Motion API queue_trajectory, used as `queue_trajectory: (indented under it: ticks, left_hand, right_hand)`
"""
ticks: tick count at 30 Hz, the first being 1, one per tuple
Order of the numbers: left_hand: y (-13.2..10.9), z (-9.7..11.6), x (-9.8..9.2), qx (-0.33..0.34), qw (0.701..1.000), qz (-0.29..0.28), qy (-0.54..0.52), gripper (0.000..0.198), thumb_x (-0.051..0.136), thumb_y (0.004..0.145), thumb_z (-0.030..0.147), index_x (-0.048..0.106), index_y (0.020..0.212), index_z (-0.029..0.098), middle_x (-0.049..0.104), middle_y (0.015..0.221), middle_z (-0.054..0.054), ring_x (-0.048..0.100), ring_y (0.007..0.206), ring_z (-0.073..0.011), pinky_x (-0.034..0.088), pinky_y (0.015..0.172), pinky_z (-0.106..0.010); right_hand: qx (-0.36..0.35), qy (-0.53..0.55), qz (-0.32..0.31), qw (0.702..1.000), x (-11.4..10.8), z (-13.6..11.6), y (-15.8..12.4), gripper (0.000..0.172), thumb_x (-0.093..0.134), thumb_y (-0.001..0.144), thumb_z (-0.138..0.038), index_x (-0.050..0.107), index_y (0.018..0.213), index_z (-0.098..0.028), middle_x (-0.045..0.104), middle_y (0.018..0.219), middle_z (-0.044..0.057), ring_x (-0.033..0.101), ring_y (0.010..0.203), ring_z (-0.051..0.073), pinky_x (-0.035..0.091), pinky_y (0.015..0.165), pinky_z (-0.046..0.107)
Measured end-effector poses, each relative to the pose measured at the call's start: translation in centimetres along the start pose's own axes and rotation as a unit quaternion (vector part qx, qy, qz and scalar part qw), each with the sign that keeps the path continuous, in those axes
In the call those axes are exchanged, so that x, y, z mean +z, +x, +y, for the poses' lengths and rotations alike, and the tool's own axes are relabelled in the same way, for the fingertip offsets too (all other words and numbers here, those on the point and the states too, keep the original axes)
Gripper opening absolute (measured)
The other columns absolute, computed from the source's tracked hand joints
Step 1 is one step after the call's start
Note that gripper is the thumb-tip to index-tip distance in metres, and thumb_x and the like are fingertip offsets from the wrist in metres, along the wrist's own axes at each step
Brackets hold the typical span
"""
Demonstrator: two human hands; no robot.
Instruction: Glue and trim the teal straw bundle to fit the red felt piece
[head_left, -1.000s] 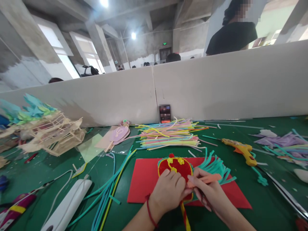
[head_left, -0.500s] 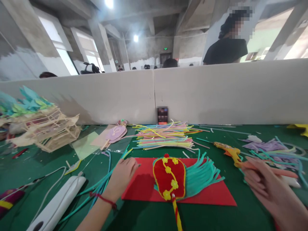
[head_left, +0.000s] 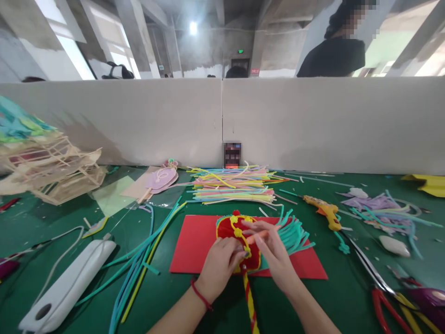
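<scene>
Sitting flat on a red rectangular foam sheet (head_left: pixel 194 241), near the front middle of the green table (head_left: pixel 344 297), a small red fan-shaped craft piece edged with yellow fuzzy wire (head_left: pixel 226 228) can be seen. A teal fringe of fuzzy strips (head_left: pixel 295 232) is fanned out from behind its right side, and a red-and-yellow twisted handle (head_left: pixel 249 297) is pointed back toward the person. The fan is pinned down at its lower edge by the left hand (head_left: pixel 222 262), fingers curled and pressed onto it rather than wrapped round anything. A short orange fuzzy stick (head_left: pixel 260 236) is pinched between thumb and fingertips of the right hand (head_left: pixel 274 253), the other fingers loosely spread, and the stick is laid across the fan's right half. Going by the look of it, the whole thing is probably feather-light and soft with bendy wire inside, so it'd be easily knocked out of shape, and the trim could be popped off if tugged. It's best taken hold of by the twisted handle or pressed flat on the red face, not grabbed by the fringe. A yellow glue gun (head_left: pixel 323 211) is parked off to the right, apart from both hands, and a pile of pastel fuzzy sticks (head_left: pixel 232 188) is heaped behind the sheet.
</scene>
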State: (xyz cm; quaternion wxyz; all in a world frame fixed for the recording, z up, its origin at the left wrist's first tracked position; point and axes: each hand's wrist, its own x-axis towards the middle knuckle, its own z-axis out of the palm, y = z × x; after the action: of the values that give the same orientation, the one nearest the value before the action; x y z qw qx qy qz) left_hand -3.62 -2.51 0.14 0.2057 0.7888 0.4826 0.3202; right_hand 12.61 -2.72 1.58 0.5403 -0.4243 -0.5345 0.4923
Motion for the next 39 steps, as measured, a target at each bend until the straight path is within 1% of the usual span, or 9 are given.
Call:
queue_trajectory:
  ticks: [4, 8, 14, 19, 25, 32, 34, 37, 39]
  left_hand:
    - [-0.1, 0.1, 0.1, -0.023, 0.999, -0.022, 0.01, 0.019, 0.048, 0.092, 0.03, 0.056, 0.08, 0.019, 0.063, 0.076, -0.001, 0.057, 0.072, -0.0179, 0.044, 0.067, -0.029]
    - [0.2, 0.1, -0.6, -0.041, 0.999, -0.018, -0.006, 0.022, 0.046, 0.094, 0.033, 0.055, 0.079, 0.019, 0.062, 0.076, 0.0, 0.055, 0.071, -0.0171, 0.042, 0.065, -0.028]
    - [0.3, -0.1, -1.2, 0.026, 0.998, -0.037, 0.034, 0.025, 0.042, 0.094, 0.037, 0.054, 0.081, 0.019, 0.063, 0.077, 0.0, 0.053, 0.069, -0.0169, 0.04, 0.064, -0.028]
    - [0.4, 0.0, -1.2, 0.075, 0.992, -0.023, 0.094, 0.033, 0.032, 0.097, 0.037, 0.05, 0.077, 0.019, 0.059, 0.07, 0.0, 0.052, 0.064, -0.0166, 0.038, 0.06, -0.028]
    - [0.6, 0.4, -1.5, 0.132, 0.979, -0.018, 0.151, 0.04, 0.022, 0.099, 0.036, 0.048, 0.073, 0.018, 0.057, 0.065, -0.001, 0.051, 0.059, -0.0161, 0.036, 0.056, -0.028]
    - [0.2, 0.6, -1.3, 0.131, 0.977, 0.005, 0.168, 0.04, 0.024, 0.099, 0.035, 0.048, 0.071, 0.018, 0.055, 0.064, -0.001, 0.051, 0.059, -0.0158, 0.037, 0.056, -0.028]
    - [0.3, 0.5, -1.3, 0.13, 0.978, -0.006, 0.163, 0.039, 0.026, 0.099, 0.035, 0.049, 0.072, 0.018, 0.056, 0.064, -0.001, 0.051, 0.059, -0.0157, 0.039, 0.056, -0.028]
    - [0.6, 0.2, -1.5, 0.143, 0.973, -0.016, 0.181, 0.028, 0.033, 0.098, 0.03, 0.057, 0.094, 0.017, 0.062, 0.076, -0.003, 0.055, 0.068, -0.0179, 0.043, 0.064, -0.031]
    - [0.7, 0.1, -1.7, 0.151, 0.97, 0.002, 0.189, 0.027, 0.037, 0.097, 0.028, 0.053, 0.116, 0.018, 0.065, 0.091, -0.005, 0.058, 0.081, -0.02, 0.045, 0.073, -0.034]
  right_hand:
    - [-0.012, -0.072, -0.013, 0.997, 0.3, 0.3, -0.3, 0.02, 0.052, 0.089, -0.042, 0.056, 0.094, -0.023, 0.068, 0.097, 0.007, 0.064, 0.093, 0.019, 0.051, 0.084, 0.032]
    - [-0.014, -0.094, -0.008, 0.995, 0.0, 0.7, -0.2, 0.018, 0.055, 0.088, -0.04, 0.058, 0.09, -0.022, 0.067, 0.084, 0.003, 0.065, 0.081, 0.017, 0.052, 0.074, 0.026]
    - [-0.003, -0.072, -0.01, 0.997, -0.1, 0.5, -0.3, 0.015, 0.058, 0.086, -0.038, 0.059, 0.088, -0.023, 0.069, 0.082, 0.003, 0.066, 0.079, 0.015, 0.052, 0.07, 0.023]
    - [0.008, -0.086, -0.029, 0.996, 0.0, 0.2, -0.2, 0.016, 0.059, 0.086, -0.037, 0.06, 0.087, -0.021, 0.07, 0.082, 0.004, 0.067, 0.08, 0.016, 0.053, 0.071, 0.024]
    - [0.01, -0.107, -0.041, 0.993, 0.0, -0.2, -0.2, 0.017, 0.058, 0.086, -0.036, 0.06, 0.083, -0.02, 0.069, 0.077, 0.004, 0.065, 0.07, 0.015, 0.053, 0.065, 0.024]
    - [0.003, -0.14, -0.034, 0.99, 0.2, -0.3, -0.8, 0.016, 0.055, 0.088, -0.036, 0.06, 0.087, -0.021, 0.069, 0.083, 0.006, 0.067, 0.08, 0.016, 0.053, 0.069, 0.024]
    - [0.01, -0.141, -0.036, 0.989, 0.3, -0.1, -0.8, 0.017, 0.055, 0.088, -0.037, 0.059, 0.088, -0.021, 0.069, 0.083, 0.006, 0.067, 0.079, 0.017, 0.054, 0.07, 0.025]
    - [0.018, -0.153, -0.027, 0.988, 0.4, 0.3, -0.6, 0.018, 0.054, 0.088, -0.039, 0.059, 0.091, -0.022, 0.07, 0.086, 0.006, 0.067, 0.08, 0.018, 0.055, 0.072, 0.028]
    - [0.009, -0.176, -0.005, 0.984, 0.3, 0.5, -0.5, 0.02, 0.057, 0.085, -0.039, 0.058, 0.097, -0.022, 0.069, 0.093, 0.006, 0.067, 0.086, 0.019, 0.055, 0.075, 0.03]
